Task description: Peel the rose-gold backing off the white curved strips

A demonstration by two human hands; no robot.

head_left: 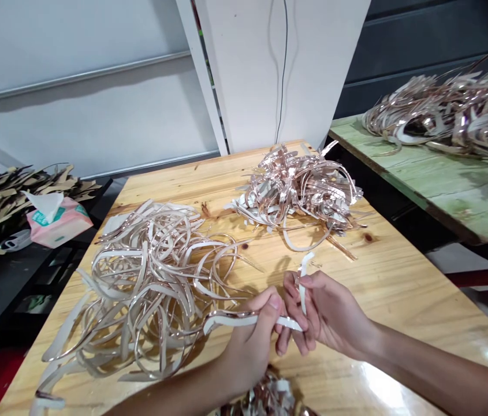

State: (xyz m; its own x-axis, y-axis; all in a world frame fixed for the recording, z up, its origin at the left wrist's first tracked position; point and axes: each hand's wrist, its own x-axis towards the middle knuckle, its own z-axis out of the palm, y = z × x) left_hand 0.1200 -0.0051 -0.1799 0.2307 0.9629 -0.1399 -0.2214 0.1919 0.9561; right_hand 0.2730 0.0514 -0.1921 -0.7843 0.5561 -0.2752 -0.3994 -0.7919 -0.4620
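Observation:
My left hand [252, 341] is closed on a curved strip [230, 319], white with a shiny rose-gold edge, pinched under the thumb. The strip's right end reaches the fingers of my right hand [330, 312]. Between its thumb and fingers, my right hand pinches a shorter white piece [303, 292] that stands nearly upright. Both hands are close together over the wooden table [399, 289]. A large tangle of long white and rose-gold strips [152, 289] lies left of them. Beyond the hands sits a heap of shorter, shiny curled pieces [300, 190].
More scraps [269, 398] show at the bottom edge, below my hands. On a dark table at the left are a pink tissue box [59, 222] and brown strips [5, 202]. A green table [455, 190] at the right bears a pile of shiny strips [455, 115].

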